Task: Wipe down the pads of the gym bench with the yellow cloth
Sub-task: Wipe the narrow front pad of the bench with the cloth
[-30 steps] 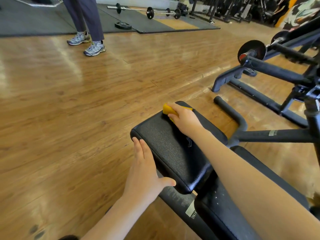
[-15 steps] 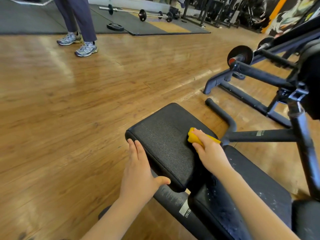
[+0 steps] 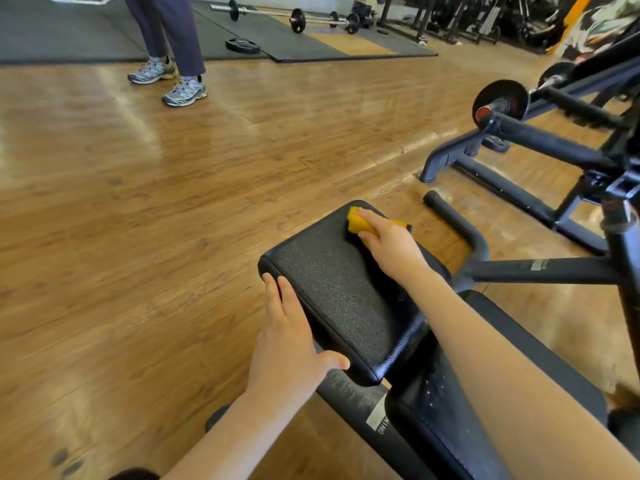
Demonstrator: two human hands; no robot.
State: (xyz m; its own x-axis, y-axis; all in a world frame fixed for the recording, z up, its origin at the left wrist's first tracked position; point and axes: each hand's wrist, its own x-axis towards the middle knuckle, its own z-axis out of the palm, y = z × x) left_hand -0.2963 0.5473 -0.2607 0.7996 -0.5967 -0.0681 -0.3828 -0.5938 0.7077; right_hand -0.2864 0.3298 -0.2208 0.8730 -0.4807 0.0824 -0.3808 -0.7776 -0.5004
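Note:
A black textured seat pad (image 3: 332,289) of the gym bench fills the lower middle of the head view. My right hand (image 3: 391,247) grips the folded yellow cloth (image 3: 358,223) and presses it on the pad's far end. My left hand (image 3: 287,348) rests on the pad's near left edge, fingers straight along the side and thumb on the front corner. A second, longer black pad (image 3: 450,410) continues toward me at lower right, partly hidden under my right forearm.
The bench's black steel frame and foot bar (image 3: 460,230) stand to the right, with a plate-loaded machine (image 3: 502,102) behind. A person in sneakers (image 3: 183,91) stands on the wooden floor at the back left. A barbell (image 3: 298,19) and a loose weight plate (image 3: 242,46) lie on dark mats.
My right hand has slid the cloth from the pad's near right side back out to its far end. My left hand has stayed on the pad's left edge.

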